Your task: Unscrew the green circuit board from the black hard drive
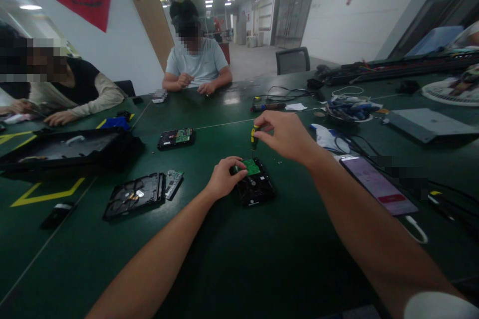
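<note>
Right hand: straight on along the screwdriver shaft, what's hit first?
The right hand has the yellow-and-black screwdriver pointing down, so probably the green circuit board on the black drive, near its far edge. Can't tell whether the tip already touches.

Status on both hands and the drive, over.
Right hand gripping yellow screwdriver, upright over green circuit board. Left hand on hard drive. Nothing seen blocking the drive's top beyond the hands.
</note>
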Tool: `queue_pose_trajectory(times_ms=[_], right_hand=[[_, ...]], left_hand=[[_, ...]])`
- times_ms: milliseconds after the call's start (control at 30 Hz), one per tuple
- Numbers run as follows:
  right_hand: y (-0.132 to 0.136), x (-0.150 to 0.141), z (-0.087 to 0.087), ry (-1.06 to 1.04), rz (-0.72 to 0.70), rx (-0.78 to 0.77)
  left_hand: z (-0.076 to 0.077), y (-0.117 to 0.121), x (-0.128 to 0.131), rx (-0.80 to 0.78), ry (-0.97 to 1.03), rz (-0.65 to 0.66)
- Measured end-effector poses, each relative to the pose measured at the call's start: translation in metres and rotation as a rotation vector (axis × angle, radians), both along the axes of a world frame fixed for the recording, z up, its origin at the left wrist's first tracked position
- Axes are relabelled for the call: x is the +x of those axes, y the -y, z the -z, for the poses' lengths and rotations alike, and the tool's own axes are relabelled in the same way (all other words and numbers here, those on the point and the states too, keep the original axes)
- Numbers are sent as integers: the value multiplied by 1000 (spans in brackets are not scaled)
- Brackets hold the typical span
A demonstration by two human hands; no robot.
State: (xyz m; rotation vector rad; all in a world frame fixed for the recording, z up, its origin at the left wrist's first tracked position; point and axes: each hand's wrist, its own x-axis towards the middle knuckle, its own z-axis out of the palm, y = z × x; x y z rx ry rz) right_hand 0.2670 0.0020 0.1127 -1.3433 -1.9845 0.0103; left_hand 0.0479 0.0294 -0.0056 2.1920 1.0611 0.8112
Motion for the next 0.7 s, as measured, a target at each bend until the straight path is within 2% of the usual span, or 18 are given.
queue_pose_trajectory(times_ms=[300,500,700], right_hand=[[0,1,-1,62,23,38],[0,-1,0,-65,-26,-6],[1,-2,0,-79,-40,-7]], left_hand=[[3,-2,0,16,21,13],[3,-1,-1,9,14,7],[2,-1,0,13,15,7]])
